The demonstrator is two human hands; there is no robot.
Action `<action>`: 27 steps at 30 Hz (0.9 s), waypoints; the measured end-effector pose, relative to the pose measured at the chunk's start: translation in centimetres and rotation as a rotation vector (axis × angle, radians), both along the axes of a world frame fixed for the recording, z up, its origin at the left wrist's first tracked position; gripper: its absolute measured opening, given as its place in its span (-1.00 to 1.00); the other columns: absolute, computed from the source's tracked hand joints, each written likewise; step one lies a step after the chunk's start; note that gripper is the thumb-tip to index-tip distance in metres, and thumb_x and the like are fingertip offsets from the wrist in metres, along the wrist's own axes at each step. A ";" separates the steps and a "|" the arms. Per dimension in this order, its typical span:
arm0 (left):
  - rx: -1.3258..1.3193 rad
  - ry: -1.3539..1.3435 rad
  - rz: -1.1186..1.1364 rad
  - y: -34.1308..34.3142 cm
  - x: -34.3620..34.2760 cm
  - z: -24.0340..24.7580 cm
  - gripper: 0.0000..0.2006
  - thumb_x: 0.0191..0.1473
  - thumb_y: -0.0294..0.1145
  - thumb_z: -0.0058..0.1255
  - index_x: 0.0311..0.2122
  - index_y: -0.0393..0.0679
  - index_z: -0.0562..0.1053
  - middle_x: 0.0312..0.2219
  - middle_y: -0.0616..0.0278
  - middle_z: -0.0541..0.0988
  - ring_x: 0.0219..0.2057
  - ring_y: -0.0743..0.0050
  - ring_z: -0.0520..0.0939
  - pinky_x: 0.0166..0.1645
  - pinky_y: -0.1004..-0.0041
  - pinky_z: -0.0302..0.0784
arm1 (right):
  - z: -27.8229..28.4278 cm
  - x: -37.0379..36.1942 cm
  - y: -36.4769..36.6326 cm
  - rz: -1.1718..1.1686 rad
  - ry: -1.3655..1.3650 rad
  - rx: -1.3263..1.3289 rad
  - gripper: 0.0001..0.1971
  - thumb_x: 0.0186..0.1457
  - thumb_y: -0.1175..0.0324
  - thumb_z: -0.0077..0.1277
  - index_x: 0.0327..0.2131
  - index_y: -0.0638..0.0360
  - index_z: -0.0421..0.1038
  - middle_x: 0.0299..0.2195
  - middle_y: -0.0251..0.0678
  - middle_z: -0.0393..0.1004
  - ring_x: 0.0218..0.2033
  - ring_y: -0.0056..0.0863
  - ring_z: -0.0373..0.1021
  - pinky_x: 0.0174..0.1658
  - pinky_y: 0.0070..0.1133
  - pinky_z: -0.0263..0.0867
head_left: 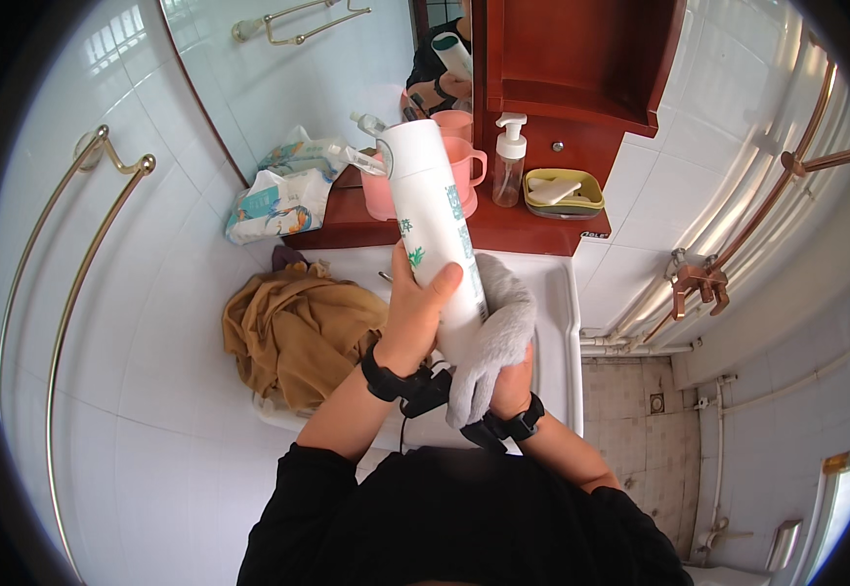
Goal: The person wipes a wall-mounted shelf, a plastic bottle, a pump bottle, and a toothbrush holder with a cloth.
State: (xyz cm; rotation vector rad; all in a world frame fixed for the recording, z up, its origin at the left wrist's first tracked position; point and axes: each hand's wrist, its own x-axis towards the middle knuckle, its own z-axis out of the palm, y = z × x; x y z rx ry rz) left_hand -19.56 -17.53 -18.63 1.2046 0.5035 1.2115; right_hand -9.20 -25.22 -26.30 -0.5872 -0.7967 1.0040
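Note:
My left hand [417,311] grips a tall white bottle [432,220] with green print, held upright over the white sink [566,322]. My right hand [511,383] holds a grey cloth [496,332] pressed against the bottle's lower right side; most of that hand is hidden under the cloth. Both wrists wear black bands. The mirror [278,68] above reflects the bottle and my hands.
A brown cloth [293,332] is heaped on the sink's left edge. On the red-brown shelf [523,232] stand pink cups [464,166], a clear pump bottle [509,161], a green soap dish [563,192] and a tissue pack [274,200]. Brass towel rails [83,244] line the left wall.

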 end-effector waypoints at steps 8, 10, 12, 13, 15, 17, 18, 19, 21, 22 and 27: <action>-0.021 -0.253 -0.199 1.8 -0.6 -2.7 -0.51 0.15 -0.10 -0.16 0.04 -0.26 0.14 -0.15 0.12 0.40 -0.13 0.43 0.46 -0.02 0.41 0.38 | 3.1 1.7 -0.3 -0.216 -0.785 0.361 -0.31 -0.11 0.33 0.03 0.14 0.36 0.09 0.18 0.04 -0.03 0.16 -0.16 0.07 0.17 -0.40 0.03; 0.011 -0.240 -0.202 1.6 -0.7 -2.7 -0.50 0.16 -0.09 -0.18 0.05 -0.26 0.15 -0.14 0.13 0.39 -0.10 0.42 0.44 0.02 0.40 0.35 | 4.0 1.8 -0.6 -0.161 -0.731 0.361 -0.32 -0.12 0.33 0.05 0.13 0.33 0.13 0.20 0.11 -0.08 0.22 -0.01 -0.04 0.20 -0.35 -0.06; 0.203 -0.166 -0.018 1.2 -0.5 -1.8 -0.52 0.20 -0.18 -0.25 0.12 -0.25 0.09 -0.05 0.11 0.34 -0.05 0.42 0.41 0.04 0.41 0.34 | 4.8 2.1 -0.6 -0.160 -0.883 0.361 -0.32 -0.10 0.30 0.06 0.14 0.30 0.12 0.21 0.13 -0.13 0.24 0.03 -0.10 0.22 -0.32 -0.10; 0.204 -0.166 -0.020 1.0 -0.6 -1.4 -0.52 0.20 -0.18 -0.25 0.12 -0.25 0.09 -0.05 0.11 0.34 -0.05 0.42 0.41 0.04 0.41 0.34 | 5.2 2.3 -0.5 -0.162 -0.883 0.361 -0.32 -0.10 0.30 0.06 0.14 0.30 0.12 0.21 0.13 -0.13 0.24 0.03 -0.10 0.22 -0.32 -0.10; 0.242 0.022 -0.052 0.8 -1.0 -1.0 -0.52 0.23 -0.27 -0.32 0.19 -0.20 -0.01 0.05 0.09 0.27 0.01 0.40 0.38 0.07 0.40 0.32 | 5.9 2.7 0.1 -0.153 -0.969 0.371 -0.32 -0.08 0.30 0.06 0.15 0.27 0.12 0.23 0.15 -0.20 0.25 0.06 -0.15 0.23 -0.31 -0.13; 0.174 -0.009 -0.102 0.1 -0.8 -1.2 -0.52 0.23 -0.30 -0.33 0.21 -0.16 -0.04 0.08 0.08 0.24 0.04 0.39 0.36 0.09 0.40 0.31 | 6.8 3.1 0.6 -0.157 -0.965 0.365 -0.32 -0.08 0.30 0.06 0.15 0.27 0.12 0.23 0.15 -0.22 0.25 0.07 -0.15 0.23 -0.31 -0.13; 0.105 -0.040 -0.153 -0.2 -0.7 -1.3 -0.51 0.23 -0.33 -0.35 0.23 -0.13 -0.08 0.12 0.08 0.20 0.06 0.38 0.35 0.10 0.39 0.30 | 7.2 3.3 0.9 -0.161 -0.961 0.356 -0.32 -0.08 0.30 0.06 0.15 0.27 0.11 0.24 0.16 -0.24 0.25 0.08 -0.16 0.23 -0.31 -0.13; 0.079 -0.082 -0.202 -0.3 -0.8 -1.5 -0.50 0.23 -0.31 -0.33 0.23 -0.11 -0.06 0.11 0.08 0.21 0.08 0.35 0.33 0.12 0.38 0.28 | 7.4 3.4 1.3 -0.174 -0.975 0.379 -0.31 -0.10 0.32 0.08 0.15 0.26 0.11 0.24 0.16 -0.24 0.25 0.08 -0.16 0.23 -0.31 -0.13; 0.081 -0.105 -0.245 0.8 -0.6 -3.3 -0.49 0.22 -0.30 -0.30 0.23 -0.09 -0.06 0.11 0.09 0.22 0.08 0.34 0.34 0.13 0.38 0.27 | 8.2 3.6 2.1 -0.192 -0.999 0.394 -0.30 -0.11 0.33 0.08 0.16 0.25 0.11 0.23 0.17 -0.24 0.25 0.09 -0.17 0.23 -0.31 -0.13; 0.018 -0.125 -0.263 1.2 -0.6 -4.0 -0.46 0.20 -0.30 -0.24 0.23 -0.09 -0.06 0.11 0.10 0.22 0.08 0.35 0.33 0.14 0.37 0.26 | 8.7 3.7 2.4 -0.211 -1.024 0.406 -0.29 -0.13 0.34 0.09 0.16 0.24 0.11 0.23 0.17 -0.24 0.25 0.09 -0.17 0.23 -0.30 -0.13; 0.291 0.127 -0.106 -0.2 -0.5 -3.8 -0.36 0.08 -0.46 -0.03 0.22 -0.12 -0.03 0.11 0.14 0.23 0.08 0.40 0.33 0.14 0.37 0.25 | 10.6 4.5 4.1 -0.365 -1.098 0.399 -0.31 -0.12 0.45 0.05 0.16 0.25 0.09 0.23 0.17 -0.23 0.24 0.08 -0.15 0.23 -0.31 -0.13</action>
